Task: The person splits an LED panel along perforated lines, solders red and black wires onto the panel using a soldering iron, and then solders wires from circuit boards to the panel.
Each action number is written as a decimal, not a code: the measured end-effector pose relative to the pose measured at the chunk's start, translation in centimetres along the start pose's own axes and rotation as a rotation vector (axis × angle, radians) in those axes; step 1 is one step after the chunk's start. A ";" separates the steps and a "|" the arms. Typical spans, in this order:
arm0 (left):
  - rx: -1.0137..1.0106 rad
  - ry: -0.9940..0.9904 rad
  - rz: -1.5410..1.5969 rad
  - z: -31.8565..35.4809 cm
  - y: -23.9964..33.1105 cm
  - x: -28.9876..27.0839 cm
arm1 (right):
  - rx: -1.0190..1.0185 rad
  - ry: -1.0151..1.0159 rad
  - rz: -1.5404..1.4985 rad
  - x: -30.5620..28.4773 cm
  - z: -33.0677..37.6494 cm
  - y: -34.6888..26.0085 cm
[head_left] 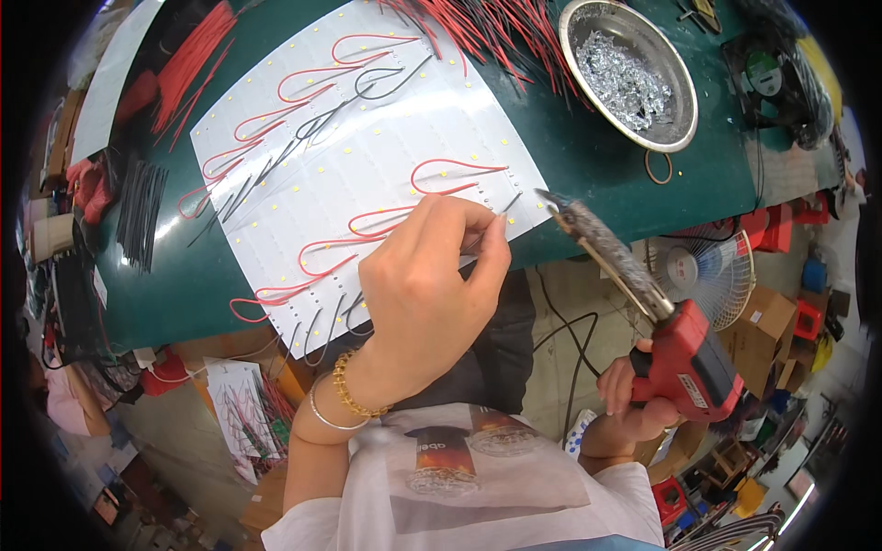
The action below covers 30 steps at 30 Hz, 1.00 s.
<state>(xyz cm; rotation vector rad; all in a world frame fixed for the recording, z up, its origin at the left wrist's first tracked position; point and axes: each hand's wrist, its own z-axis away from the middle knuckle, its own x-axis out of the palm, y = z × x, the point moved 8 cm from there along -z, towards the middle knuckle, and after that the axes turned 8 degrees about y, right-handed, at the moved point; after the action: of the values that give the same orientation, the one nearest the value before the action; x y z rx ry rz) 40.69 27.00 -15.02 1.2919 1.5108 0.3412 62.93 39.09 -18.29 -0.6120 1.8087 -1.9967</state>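
My left hand (427,275) is over the right part of a white panel (395,138) dotted with small yellow squares. Thumb and forefinger pinch a short black wire (513,202), its end by the panel's right edge. In my right hand (625,390) is a red and black soldering gun (698,367); its dark tip (548,196) points at the panel, just right of the wire's end. Looped red wires (317,257) and black wires (377,84) stand on the panel in rows. My left palm hides some of the lower row.
A metal bowl (675,129) of silvery scraps stands at the far right of the green table (735,174). Beside it lie a rubber band (659,167) and a bundle of red and black wires (496,37). Black wires (142,216) lie left. A fan (703,275) stands beyond the table edge.
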 end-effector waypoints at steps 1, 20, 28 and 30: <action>0.001 -0.002 0.009 -0.1 0.0 0.0 | -0.022 -0.022 -0.082 -0.4 -0.1 0.0; -0.174 0.181 -0.860 -6.9 -18.0 -25.2 | -0.045 -0.179 -0.207 1.2 -1.5 0.8; 0.361 0.157 -0.474 -16.7 -10.7 -9.1 | -0.079 -0.204 -0.175 2.5 -1.5 -0.7; 0.291 0.142 -0.378 -21.3 -11.4 -4.9 | -0.102 -0.211 -0.183 2.8 -1.3 -1.3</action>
<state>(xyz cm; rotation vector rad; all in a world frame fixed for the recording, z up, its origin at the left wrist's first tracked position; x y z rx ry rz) 16.13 27.12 -12.80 1.1858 1.9381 -0.0353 59.86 38.75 -16.90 -1.0129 1.7889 -1.8768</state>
